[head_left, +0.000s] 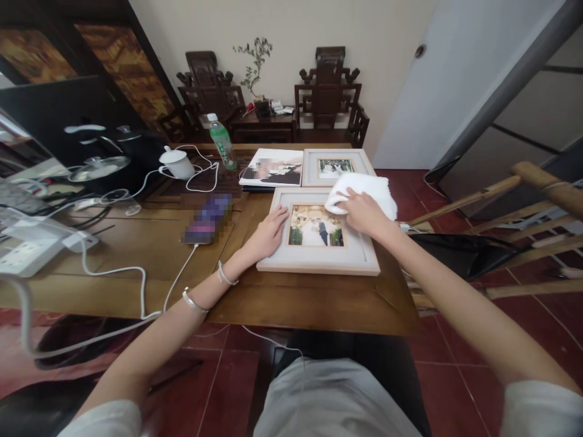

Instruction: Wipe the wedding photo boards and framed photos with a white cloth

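Observation:
A light wooden picture frame [314,265] with a wedding photo [314,227] in a pale mat lies flat near the table's right end. My left hand [270,232] rests on its left rim, fingers laid along the top. In my right hand [363,212] is a bunched white cloth [368,187], pressed on the frame's upper right part and hanging past its right edge. Just behind lies a second frame [314,159], partly covered by the cloth. To its left sits a stack topped by a photo album or print [273,167], its picture partly blurred out.
On the wooden table [291,303] stand a green-labelled bottle [222,142] and a lidded white cup [177,164]. A pixelated phone [207,220] is on a charging cable. Cables and a white power strip [30,249] crowd the left. A wooden chair [505,230] is at right.

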The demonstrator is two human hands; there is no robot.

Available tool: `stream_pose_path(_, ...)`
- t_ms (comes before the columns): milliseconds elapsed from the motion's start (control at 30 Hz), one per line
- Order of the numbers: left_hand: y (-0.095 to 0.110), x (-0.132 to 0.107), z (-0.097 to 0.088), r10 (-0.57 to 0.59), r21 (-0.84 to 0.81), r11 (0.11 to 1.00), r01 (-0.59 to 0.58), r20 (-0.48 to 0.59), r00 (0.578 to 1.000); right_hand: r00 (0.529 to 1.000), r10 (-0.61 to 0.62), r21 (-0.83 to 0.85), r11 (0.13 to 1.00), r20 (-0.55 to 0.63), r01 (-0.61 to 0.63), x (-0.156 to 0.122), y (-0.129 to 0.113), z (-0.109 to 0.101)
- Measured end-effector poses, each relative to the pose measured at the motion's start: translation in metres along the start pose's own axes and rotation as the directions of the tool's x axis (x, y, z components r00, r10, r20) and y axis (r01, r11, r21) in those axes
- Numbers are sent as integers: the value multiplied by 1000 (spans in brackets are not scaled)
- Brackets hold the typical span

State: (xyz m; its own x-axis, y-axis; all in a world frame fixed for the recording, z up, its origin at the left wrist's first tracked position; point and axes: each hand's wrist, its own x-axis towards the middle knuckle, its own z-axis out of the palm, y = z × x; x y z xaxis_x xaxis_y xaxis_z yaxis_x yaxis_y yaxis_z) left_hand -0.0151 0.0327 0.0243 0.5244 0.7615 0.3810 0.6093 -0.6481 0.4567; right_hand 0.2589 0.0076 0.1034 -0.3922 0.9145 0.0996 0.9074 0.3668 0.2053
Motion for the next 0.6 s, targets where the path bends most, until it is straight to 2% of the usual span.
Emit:
stream_pose_path(167, 2, 2, -2, 60, -38, 998, -59, 13, 998, 998, -57, -17, 998, 3, 57, 48, -36, 6)
stream_pose_path(333, 3, 3, -2, 64, -46, 997, -64, -6, 998, 985, -171, -14, 985, -1, 171, 82, -70, 6)
stream_pose_path(467, 7, 2, -5, 76, -9, 997, -76, -40, 996, 981, -193, -17, 981, 2, 193, 98, -80, 3)
stream_pose_path(600, 13, 1, -7, 85, -36, 995, -90, -133, 988, 973, -230, 4, 973, -10, 230, 92, -78, 6)
